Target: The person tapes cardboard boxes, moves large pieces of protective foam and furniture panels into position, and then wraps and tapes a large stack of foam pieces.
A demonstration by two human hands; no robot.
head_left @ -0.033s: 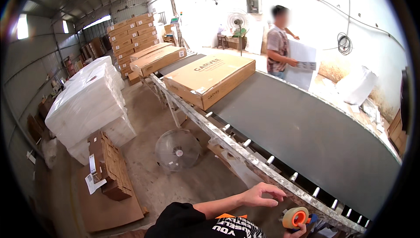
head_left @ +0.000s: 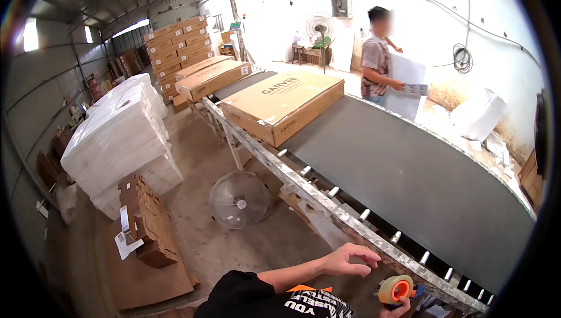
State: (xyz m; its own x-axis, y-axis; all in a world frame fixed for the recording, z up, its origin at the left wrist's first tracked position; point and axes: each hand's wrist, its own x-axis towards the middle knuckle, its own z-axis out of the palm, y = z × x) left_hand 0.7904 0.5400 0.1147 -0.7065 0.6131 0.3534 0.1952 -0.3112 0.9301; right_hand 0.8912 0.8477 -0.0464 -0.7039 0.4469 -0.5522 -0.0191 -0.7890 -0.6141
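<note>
While sealed carton (head_left: 280,105) on conveyor (head_left: 403,183): left hand (head_left: 349,259) fingers spread, empty; right hand (head_left: 398,307) gripping tape roll (head_left: 395,289).

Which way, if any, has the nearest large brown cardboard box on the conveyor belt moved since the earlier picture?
No. The nearest large brown cardboard box sits at the same spot against the conveyor's metal side rail.

Three cardboard boxes (head_left: 281,106) on the conveyor (head_left: 409,183), one tape roll (head_left: 395,289), two fans (head_left: 239,199), two hands (head_left: 349,259).
</note>
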